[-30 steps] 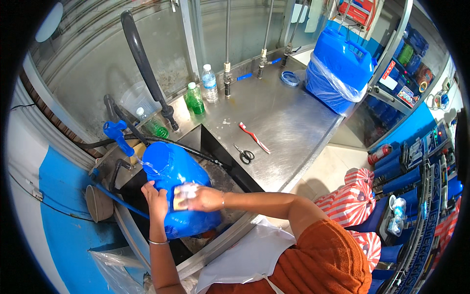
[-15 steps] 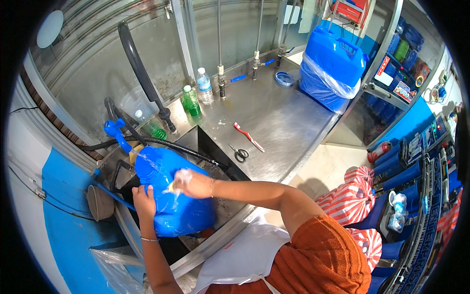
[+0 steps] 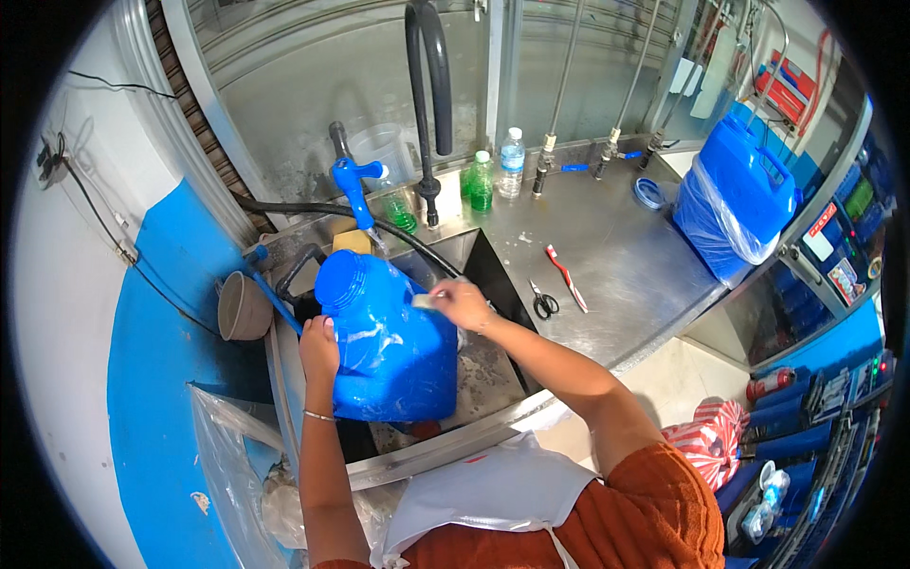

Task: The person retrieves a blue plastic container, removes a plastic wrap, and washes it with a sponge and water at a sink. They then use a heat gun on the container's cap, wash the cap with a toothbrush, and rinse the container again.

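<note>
A big blue plastic jug point(image 3: 393, 365) lies tilted in the steel sink, its capped neck toward the tap, with foam streaks on its wet side. My left hand point(image 3: 320, 349) grips the jug's left side below the neck, fingers curled against it. In my right hand point(image 3: 460, 303) is a small pale sponge point(image 3: 424, 301), held at the jug's upper right side. Water runs from the blue tap point(image 3: 354, 180) just beyond the jug's neck.
Scissors point(image 3: 544, 302) and a red-and-white toothbrush point(image 3: 567, 279) lie on the steel counter. Green bottles point(image 3: 482, 185) and a clear bottle point(image 3: 511, 166) stand behind. A black hose point(image 3: 417, 237) crosses the sink's back. Another blue jug point(image 3: 749, 185), partly bagged, stands far right.
The view has shifted left, so the scene sits farther right. My right hand has moved the sponge from the jug's middle to its upper right side. My left hand still holds the jug.
</note>
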Demonstrator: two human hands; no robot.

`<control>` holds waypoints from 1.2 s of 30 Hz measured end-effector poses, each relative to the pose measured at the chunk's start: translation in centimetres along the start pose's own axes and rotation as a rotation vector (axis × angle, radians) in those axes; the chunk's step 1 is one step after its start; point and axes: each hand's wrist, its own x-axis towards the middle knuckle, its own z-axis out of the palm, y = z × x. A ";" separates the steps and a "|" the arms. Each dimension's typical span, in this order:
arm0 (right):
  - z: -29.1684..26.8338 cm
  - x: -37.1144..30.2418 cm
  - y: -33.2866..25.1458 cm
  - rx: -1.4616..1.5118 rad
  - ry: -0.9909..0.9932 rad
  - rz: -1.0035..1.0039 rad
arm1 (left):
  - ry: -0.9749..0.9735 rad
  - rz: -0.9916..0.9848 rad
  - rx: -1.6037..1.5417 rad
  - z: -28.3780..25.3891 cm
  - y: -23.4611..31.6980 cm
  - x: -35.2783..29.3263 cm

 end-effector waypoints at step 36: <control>-4.4 10.3 -17.7 0.940 0.152 -0.369 | -0.505 -0.988 -1.692 7.2 13.8 8.2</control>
